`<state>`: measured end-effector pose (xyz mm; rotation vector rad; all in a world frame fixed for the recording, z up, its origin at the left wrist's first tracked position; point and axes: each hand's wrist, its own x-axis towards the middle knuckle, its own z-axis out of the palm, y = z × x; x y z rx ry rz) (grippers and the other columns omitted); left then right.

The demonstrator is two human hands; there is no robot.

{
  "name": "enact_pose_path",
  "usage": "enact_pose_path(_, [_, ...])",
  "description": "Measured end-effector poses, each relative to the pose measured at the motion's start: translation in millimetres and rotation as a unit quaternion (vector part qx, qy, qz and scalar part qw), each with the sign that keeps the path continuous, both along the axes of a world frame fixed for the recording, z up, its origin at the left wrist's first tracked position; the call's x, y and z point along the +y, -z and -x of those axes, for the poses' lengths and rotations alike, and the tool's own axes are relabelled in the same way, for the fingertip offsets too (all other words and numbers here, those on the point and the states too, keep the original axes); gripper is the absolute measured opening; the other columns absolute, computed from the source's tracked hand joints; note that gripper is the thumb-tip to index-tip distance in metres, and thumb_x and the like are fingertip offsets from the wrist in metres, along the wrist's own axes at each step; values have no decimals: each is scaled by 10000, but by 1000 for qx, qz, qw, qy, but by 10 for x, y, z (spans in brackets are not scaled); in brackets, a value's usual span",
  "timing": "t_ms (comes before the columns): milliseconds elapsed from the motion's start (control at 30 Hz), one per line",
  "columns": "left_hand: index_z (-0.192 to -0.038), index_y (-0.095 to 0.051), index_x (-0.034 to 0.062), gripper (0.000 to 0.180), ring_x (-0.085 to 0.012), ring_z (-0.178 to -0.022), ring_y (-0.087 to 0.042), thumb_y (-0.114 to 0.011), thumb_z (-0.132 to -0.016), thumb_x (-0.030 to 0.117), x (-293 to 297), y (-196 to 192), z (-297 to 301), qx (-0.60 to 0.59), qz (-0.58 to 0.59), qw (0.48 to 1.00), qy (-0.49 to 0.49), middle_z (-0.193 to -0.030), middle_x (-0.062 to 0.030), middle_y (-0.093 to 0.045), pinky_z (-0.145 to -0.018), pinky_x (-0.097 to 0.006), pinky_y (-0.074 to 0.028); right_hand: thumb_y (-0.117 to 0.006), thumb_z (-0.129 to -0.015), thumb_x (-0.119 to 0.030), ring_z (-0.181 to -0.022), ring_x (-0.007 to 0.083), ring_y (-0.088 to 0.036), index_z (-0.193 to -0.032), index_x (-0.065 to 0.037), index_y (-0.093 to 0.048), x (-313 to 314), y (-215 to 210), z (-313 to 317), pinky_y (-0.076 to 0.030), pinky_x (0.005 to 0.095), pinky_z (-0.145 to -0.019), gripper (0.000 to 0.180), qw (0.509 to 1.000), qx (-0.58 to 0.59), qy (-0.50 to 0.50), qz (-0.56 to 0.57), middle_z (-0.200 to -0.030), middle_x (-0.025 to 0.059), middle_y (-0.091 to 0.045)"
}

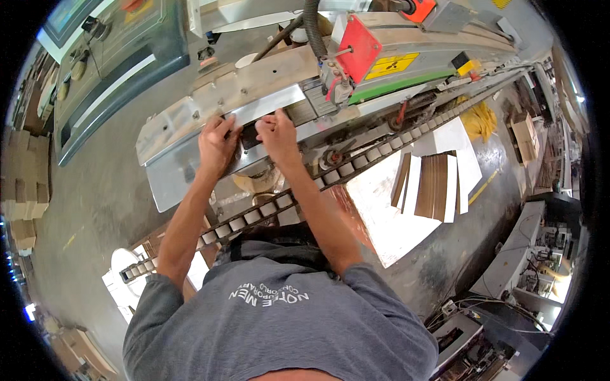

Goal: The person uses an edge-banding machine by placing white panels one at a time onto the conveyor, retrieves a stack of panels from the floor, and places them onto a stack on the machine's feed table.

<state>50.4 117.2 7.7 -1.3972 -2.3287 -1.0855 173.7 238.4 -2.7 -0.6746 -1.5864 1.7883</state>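
A narrow white strip of board (270,103) lies lengthwise on the metal bed of a long machine (166,134). At the strip's near edge, toward its left end, my left hand (218,143) is closed with thumb and fingers bent together. My right hand (277,136) is closed in the same way at the near edge, toward the right end. Both sets of fingertips meet the strip's edge; how much they wrap under it is hidden. A dark opening (253,137) shows between the hands.
To the right stands a red machine housing (359,48) with a yellow warning label and a hose (311,28). A roller rail (346,169) crosses in front of me. Brown and white strips (434,185) rest on a white board (387,238). Boxes (25,184) are stacked far left.
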Motion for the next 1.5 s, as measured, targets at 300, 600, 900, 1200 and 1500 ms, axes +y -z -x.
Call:
enact_pose_path(300, [-980, -764, 105, 215, -347, -801, -641, -796, -802, 221, 1001, 67, -341, 37, 25, 999, 28, -876, -117, -671, -711, -453, -522, -636, -912, -120, -754, 134, -638, -1167, 139, -526, 658, -35, -576, -522, 298, -621, 380, 999, 5, 45, -24, -944, 154, -684])
enact_pose_path(600, [-1106, -728, 97, 332, -350, -837, -670, -769, -842, 294, 1686, 92, -510, 4, 56, 997, 56, -890, -137, -701, -738, -449, -537, -710, -899, -80, -1106, 346, -599, -1360, 18, -563, 710, 108, -2306, -481, 472, -993, 494, 878, -219, 308, -295, -1256, 230, -611])
enact_pose_path(900, [-1129, -736, 53, 294, -313, -819, -676, -745, -861, 175, 1043, -94, -745, -85, 64, 989, 104, -901, -150, -692, -764, -387, -544, -716, -845, -244, -1301, 505, -421, -1452, 18, -440, 1185, 720, -3476, -354, 605, -1095, 716, 672, -629, 290, -263, -1421, 303, -458])
enact_pose_path(1200, [-1162, -721, 66, 370, -335, -1031, -638, -775, -796, 50, 237, -258, -808, -55, -23, 985, 159, -1127, -147, -671, -910, -438, -519, -690, -796, 16, -1210, 440, -519, -1353, -34, -597, 681, 147, -3352, -426, 514, -1053, 567, 780, -403, 354, -323, -1268, 271, -567])
enact_pose_path(1500, [-1239, -667, 56, 596, -383, -1258, -540, -876, -690, 158, -279, -786, -722, 65, 65, 948, 306, -1291, -136, -634, -1043, -475, -461, -672, -715, 80, -1179, 382, -531, -1213, -23, -626, -146, -655, -1255, -416, 486, -1026, 511, 849, -64, -104, -513, -1274, 164, -577])
